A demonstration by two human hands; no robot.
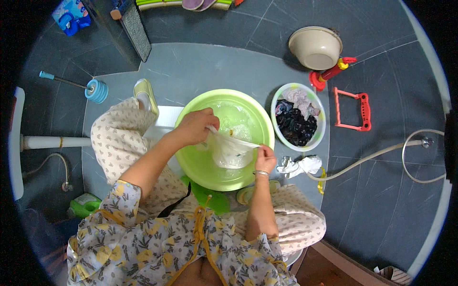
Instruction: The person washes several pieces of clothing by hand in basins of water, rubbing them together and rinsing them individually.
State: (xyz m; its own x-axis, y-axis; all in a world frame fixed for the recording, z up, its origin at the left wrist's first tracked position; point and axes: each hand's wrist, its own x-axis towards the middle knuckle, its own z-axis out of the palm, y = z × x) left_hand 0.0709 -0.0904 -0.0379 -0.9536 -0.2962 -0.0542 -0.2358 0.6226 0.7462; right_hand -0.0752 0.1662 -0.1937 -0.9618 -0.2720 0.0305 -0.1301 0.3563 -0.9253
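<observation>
A wet white cloth (230,152) is stretched between my two hands over a large light-green plastic basin (189,173). My left hand (200,127) is closed on one end, above the basin's left half. At the right rim, my right hand (265,158) pinches the other corner; that wrist wears a bracelet. The cloth sags in the middle towards the sudsy water (232,114). A small dark mark shows on the fabric. Part of a white board (168,115) shows at the basin's left side, mostly hidden by the basin and my leg.
Right of the basin stands a smaller tub (273,118) with dark and pale laundry. White fabric (300,166) lies below it, near a shower hose (372,157). A beige basin (315,53) leans at the back wall. A blue plunger (96,91) stands left.
</observation>
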